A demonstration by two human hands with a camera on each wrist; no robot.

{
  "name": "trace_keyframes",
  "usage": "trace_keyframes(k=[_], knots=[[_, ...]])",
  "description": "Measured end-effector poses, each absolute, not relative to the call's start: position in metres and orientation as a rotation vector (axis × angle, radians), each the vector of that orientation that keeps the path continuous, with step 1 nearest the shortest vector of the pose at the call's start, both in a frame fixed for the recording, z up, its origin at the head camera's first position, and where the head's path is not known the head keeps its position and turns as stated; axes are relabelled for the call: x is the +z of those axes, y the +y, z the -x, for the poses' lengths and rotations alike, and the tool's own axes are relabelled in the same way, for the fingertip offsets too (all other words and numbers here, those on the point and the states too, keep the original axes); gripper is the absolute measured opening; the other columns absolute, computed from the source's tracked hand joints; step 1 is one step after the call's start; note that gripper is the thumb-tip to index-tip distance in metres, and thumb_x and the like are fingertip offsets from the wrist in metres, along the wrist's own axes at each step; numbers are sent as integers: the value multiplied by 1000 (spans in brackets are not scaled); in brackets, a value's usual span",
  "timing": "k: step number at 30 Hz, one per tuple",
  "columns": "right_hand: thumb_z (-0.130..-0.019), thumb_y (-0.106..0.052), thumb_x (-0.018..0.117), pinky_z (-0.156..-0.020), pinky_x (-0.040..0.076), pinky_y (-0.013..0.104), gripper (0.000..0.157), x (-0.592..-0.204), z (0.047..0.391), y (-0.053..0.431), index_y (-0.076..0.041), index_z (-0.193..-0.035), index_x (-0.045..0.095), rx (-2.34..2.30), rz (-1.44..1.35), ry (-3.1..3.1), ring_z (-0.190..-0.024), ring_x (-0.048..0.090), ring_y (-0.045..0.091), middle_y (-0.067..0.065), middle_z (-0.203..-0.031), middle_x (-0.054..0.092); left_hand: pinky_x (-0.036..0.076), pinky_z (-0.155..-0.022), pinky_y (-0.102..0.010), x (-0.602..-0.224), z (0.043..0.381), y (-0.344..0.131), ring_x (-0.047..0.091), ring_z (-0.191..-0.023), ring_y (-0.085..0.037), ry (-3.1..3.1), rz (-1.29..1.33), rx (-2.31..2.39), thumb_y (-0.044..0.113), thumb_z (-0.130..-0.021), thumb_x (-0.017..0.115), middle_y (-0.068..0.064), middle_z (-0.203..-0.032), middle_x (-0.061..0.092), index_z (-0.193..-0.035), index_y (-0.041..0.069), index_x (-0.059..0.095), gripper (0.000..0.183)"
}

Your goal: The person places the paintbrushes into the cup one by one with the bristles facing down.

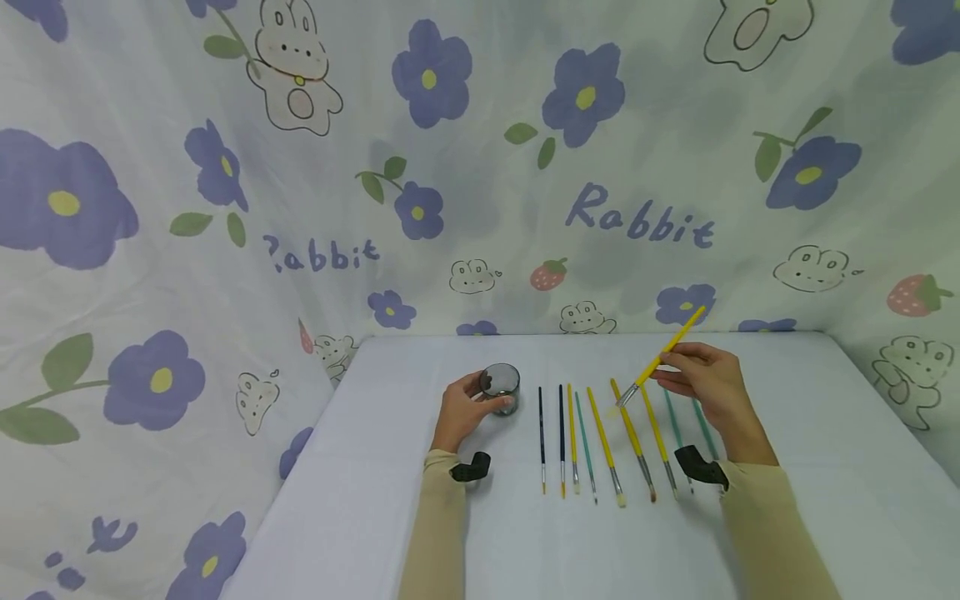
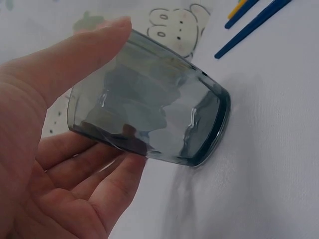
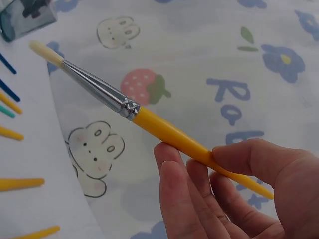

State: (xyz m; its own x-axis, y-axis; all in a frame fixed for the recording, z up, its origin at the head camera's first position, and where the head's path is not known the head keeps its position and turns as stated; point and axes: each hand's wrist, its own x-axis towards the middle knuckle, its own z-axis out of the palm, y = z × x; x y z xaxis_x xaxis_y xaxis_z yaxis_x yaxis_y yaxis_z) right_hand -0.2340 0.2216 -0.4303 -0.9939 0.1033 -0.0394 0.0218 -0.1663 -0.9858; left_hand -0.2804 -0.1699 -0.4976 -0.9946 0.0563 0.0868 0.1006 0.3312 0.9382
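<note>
My left hand (image 1: 462, 410) grips a smoky grey glass cup (image 1: 500, 382), thumb on one side and fingers on the other. In the left wrist view the glass (image 2: 149, 99) looks tilted, its thick base toward the white tabletop. My right hand (image 1: 708, 390) pinches a yellow paintbrush (image 1: 678, 335) by its handle, above the table. Its pale bristles point down and left, toward the glass. The right wrist view shows the silver ferrule and the thumb (image 3: 249, 158) pressing the handle against the fingers.
Several paintbrushes lie in a row on the white table (image 1: 345, 517), bristles toward me: dark blue (image 1: 541, 433), yellow (image 1: 600, 429) and teal (image 1: 586, 442) handles. Two teal ones lie partly under my right hand. A curtain with flowers and rabbits (image 1: 480, 167) hangs behind the table.
</note>
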Motion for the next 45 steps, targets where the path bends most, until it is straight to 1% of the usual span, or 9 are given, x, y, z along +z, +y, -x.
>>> trace_keyframes(k=[3, 6, 15, 24, 35, 45], knots=[[-97, -10, 72, -74, 67, 27, 15, -429, 237, 216, -7, -110, 64, 2393, 132, -1950, -77, 79, 10, -10, -87, 77, 55, -113, -45, -499, 280, -169, 60, -136, -35, -2537, 139, -1785, 31, -76, 94, -19, -139, 66, -140, 2, 62, 78], [-97, -8, 71, -75, 67, 27, 15, -429, 240, 213, -6, -110, 64, 2431, 107, -1924, -78, 79, 11, -8, -88, 77, 55, -112, -45, -501, 281, -170, 61, -135, -36, -2540, 141, -1775, 31, -76, 94, -20, -139, 67, -140, 2, 62, 78], [-98, -8, 70, -75, 67, 27, 24, -425, 254, 190, 3, -116, 58, 2410, 52, -1950, -77, 79, 11, -8, -88, 75, 55, -113, -45, -502, 283, -168, 61, -135, -35, -2537, 148, -1790, 31, -76, 94, -19, -138, 67, -140, 3, 62, 77], [-98, -7, 70, -72, 67, 27, 19, -419, 268, 162, 2, -112, 59, 2381, 19, -1941, -74, 79, 12, -8, -86, 75, 55, -112, -46, -503, 282, -169, 61, -135, -35, -2548, 158, -1767, 34, -76, 94, -20, -138, 67, -140, 3, 62, 78], [-99, -11, 70, -73, 67, 27, 32, -417, 279, 131, 8, -121, 57, 2324, 49, -1975, -74, 78, 9, -10, -87, 74, 57, -110, -44, -504, 283, -168, 62, -134, -34, -2561, 162, -1743, 36, -75, 94, -17, -137, 68, -139, 6, 64, 77], [-97, -10, 72, -73, 67, 27, 29, -415, 291, 103, 7, -119, 61, 2307, 19, -1963, -75, 78, 10, -2, -92, 74, 56, -111, -45, -504, 284, -168, 62, -134, -35, -2559, 153, -1741, 36, -75, 94, -18, -136, 68, -139, 5, 64, 77]])
